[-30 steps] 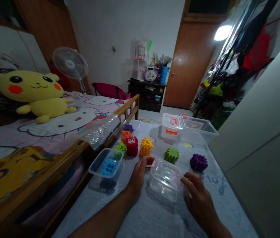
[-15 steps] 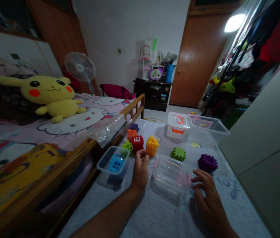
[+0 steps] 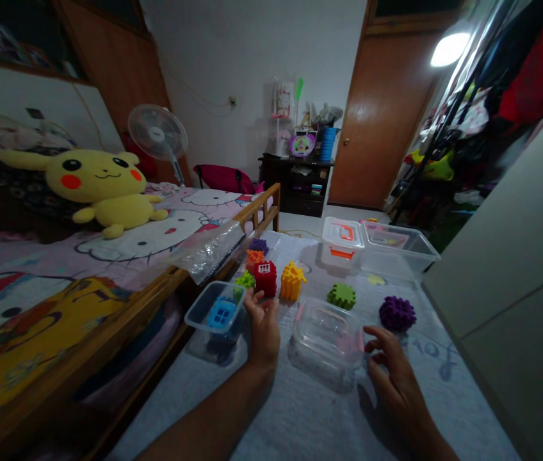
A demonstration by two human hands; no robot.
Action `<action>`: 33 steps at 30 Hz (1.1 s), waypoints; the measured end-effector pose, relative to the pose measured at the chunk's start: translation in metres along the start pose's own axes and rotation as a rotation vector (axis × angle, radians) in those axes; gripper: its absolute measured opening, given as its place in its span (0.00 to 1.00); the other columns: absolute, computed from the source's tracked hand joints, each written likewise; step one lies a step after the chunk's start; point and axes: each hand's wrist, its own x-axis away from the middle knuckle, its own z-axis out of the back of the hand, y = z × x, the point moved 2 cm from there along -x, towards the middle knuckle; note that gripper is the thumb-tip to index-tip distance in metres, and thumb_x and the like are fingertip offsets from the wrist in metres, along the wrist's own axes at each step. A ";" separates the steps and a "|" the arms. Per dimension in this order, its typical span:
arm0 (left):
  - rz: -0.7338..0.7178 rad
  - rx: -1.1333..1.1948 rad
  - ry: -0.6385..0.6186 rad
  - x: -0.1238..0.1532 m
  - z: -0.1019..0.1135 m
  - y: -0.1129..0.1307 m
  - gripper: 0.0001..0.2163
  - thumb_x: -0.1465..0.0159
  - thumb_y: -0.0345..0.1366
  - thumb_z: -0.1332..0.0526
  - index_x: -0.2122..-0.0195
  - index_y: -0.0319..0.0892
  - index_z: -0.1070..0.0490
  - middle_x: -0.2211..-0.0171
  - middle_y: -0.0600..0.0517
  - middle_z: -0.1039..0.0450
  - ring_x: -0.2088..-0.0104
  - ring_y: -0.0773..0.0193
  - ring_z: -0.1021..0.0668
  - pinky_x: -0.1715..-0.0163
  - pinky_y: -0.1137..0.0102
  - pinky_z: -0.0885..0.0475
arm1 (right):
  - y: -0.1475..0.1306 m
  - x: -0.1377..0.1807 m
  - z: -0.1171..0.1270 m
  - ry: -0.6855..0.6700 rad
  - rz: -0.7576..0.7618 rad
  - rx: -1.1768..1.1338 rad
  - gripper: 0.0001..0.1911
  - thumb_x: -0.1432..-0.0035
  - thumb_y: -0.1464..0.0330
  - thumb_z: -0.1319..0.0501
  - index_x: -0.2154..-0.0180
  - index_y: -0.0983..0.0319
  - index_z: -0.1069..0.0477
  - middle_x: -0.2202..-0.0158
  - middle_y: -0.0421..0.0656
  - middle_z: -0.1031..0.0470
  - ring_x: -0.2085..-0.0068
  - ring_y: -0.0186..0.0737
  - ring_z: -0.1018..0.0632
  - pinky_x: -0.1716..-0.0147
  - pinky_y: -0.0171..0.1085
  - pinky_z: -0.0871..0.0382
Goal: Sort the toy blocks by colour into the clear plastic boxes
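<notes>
My left hand (image 3: 264,333) is just in front of the red block cube (image 3: 266,280), its thumb and fingers apart with nothing between them. Beside it on the left is an open clear tub (image 3: 194,318) with a blue window-patterned block piece (image 3: 222,312) in it. My right hand (image 3: 394,368) has loosely curled, separated fingers at the right side of a lidded clear box (image 3: 326,330) with pink latches; whether they touch it I cannot tell. A yellow block build (image 3: 292,282), a green one (image 3: 342,296) and a purple one (image 3: 397,314) stand beyond the box.
Lime (image 3: 245,280), orange (image 3: 254,258) and dark purple block pieces (image 3: 259,245) lie at the left back. An orange-latched box (image 3: 342,246) and an open clear bin (image 3: 401,253) stand at the far edge. A wooden bed rail (image 3: 166,291) borders the left.
My left hand has shifted left, away from the yellow block build, and its fingers have spread. My right hand stays by the lidded box's right side. The view has shifted slightly.
</notes>
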 end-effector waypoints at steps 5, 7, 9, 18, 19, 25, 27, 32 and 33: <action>0.042 0.006 -0.027 0.000 0.001 -0.006 0.21 0.35 0.39 0.44 0.43 0.49 0.49 0.46 0.46 0.38 0.51 0.59 0.27 0.49 0.64 0.32 | 0.000 0.003 -0.004 -0.056 -0.029 -0.050 0.24 0.35 0.61 0.46 0.39 0.56 0.43 0.47 0.48 0.34 0.53 0.46 0.27 0.58 0.43 0.27; 0.045 0.007 -0.054 0.001 -0.001 -0.005 0.19 0.36 0.38 0.43 0.45 0.49 0.46 0.49 0.47 0.36 0.50 0.59 0.27 0.48 0.65 0.33 | 0.000 0.004 -0.005 -0.052 -0.061 -0.058 0.24 0.35 0.60 0.47 0.39 0.56 0.43 0.47 0.49 0.34 0.53 0.46 0.27 0.57 0.43 0.27; 0.011 -0.003 -0.088 0.004 -0.003 0.001 0.18 0.38 0.36 0.43 0.48 0.47 0.43 0.52 0.48 0.35 0.50 0.59 0.28 0.48 0.64 0.33 | 0.000 0.004 -0.005 -0.045 -0.086 -0.066 0.24 0.35 0.60 0.47 0.40 0.56 0.42 0.48 0.49 0.33 0.54 0.46 0.27 0.57 0.44 0.27; -0.532 -0.910 -0.637 -0.010 0.033 0.099 0.20 0.44 0.36 0.38 0.48 0.46 0.32 0.46 0.45 0.30 0.41 0.48 0.33 0.38 0.51 0.47 | 0.002 0.001 -0.003 -0.022 -0.099 -0.123 0.22 0.37 0.59 0.44 0.42 0.55 0.39 0.47 0.49 0.32 0.54 0.46 0.26 0.61 0.42 0.25; -0.589 -1.062 -0.684 -0.017 0.043 0.105 0.28 0.46 0.37 0.35 0.43 0.47 0.36 0.39 0.45 0.36 0.36 0.46 0.39 0.36 0.48 0.54 | 0.002 0.001 -0.003 -0.026 -0.109 -0.129 0.22 0.37 0.60 0.45 0.42 0.55 0.39 0.47 0.49 0.32 0.54 0.46 0.25 0.60 0.42 0.25; -0.455 -1.502 -0.823 -0.060 0.086 0.099 0.52 0.57 0.35 0.29 0.31 0.41 0.52 0.30 0.38 0.54 0.30 0.42 0.55 0.35 0.47 0.60 | -0.001 0.002 -0.002 -0.030 -0.119 -0.130 0.22 0.37 0.60 0.44 0.42 0.56 0.39 0.49 0.49 0.33 0.54 0.46 0.26 0.60 0.43 0.25; -0.436 -1.520 -0.863 -0.065 0.091 0.093 0.51 0.57 0.35 0.30 0.31 0.42 0.51 0.30 0.37 0.54 0.30 0.42 0.54 0.35 0.47 0.60 | -0.002 0.002 -0.001 -0.031 -0.117 -0.124 0.22 0.37 0.60 0.44 0.42 0.56 0.39 0.49 0.49 0.33 0.54 0.46 0.26 0.61 0.43 0.25; -0.470 -1.540 -0.884 -0.066 0.092 0.088 0.47 0.56 0.33 0.33 0.32 0.42 0.48 0.31 0.37 0.50 0.31 0.42 0.48 0.35 0.46 0.58 | -0.003 0.001 -0.002 -0.034 -0.122 -0.116 0.22 0.37 0.61 0.44 0.42 0.56 0.39 0.51 0.48 0.33 0.55 0.45 0.27 0.60 0.43 0.25; -0.476 -1.541 -0.887 -0.066 0.093 0.088 0.47 0.56 0.32 0.34 0.32 0.41 0.48 0.31 0.36 0.49 0.31 0.43 0.47 0.35 0.47 0.58 | -0.004 0.001 -0.001 -0.032 -0.121 -0.115 0.22 0.37 0.61 0.44 0.42 0.56 0.39 0.51 0.48 0.33 0.55 0.45 0.27 0.60 0.43 0.25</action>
